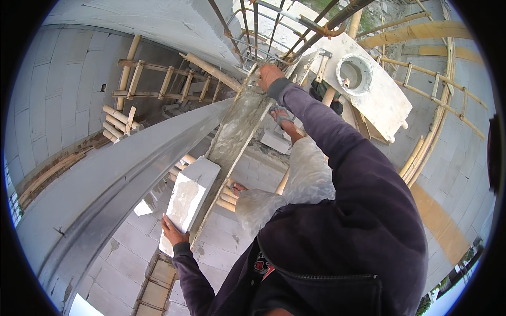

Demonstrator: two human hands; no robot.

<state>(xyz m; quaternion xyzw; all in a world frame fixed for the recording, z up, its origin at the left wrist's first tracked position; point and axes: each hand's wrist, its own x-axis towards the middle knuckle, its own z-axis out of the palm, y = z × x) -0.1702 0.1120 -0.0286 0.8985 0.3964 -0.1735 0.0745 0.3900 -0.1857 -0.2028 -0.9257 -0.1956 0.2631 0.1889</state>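
My left hand [174,230] lies against the near end of a white lightweight block [188,196], fingers stretched along its side. The block rests at the near end of a narrow concrete beam top [237,124] with wet grey mortar on it and thin boards along its edges. At the beam's far end, beside upright steel bars, my right hand [270,76] is closed, its fingers curled down at the mortar. What it holds, if anything, is hidden.
Rusty rebar [258,29] rises at the far end. To the right, a pale board [387,102] carries a round bucket [354,75] of grey mix and a hammer [322,66]. My sandalled feet stand on bamboo poles [226,200] high above the floor. A bamboo ladder [163,81] is at left.
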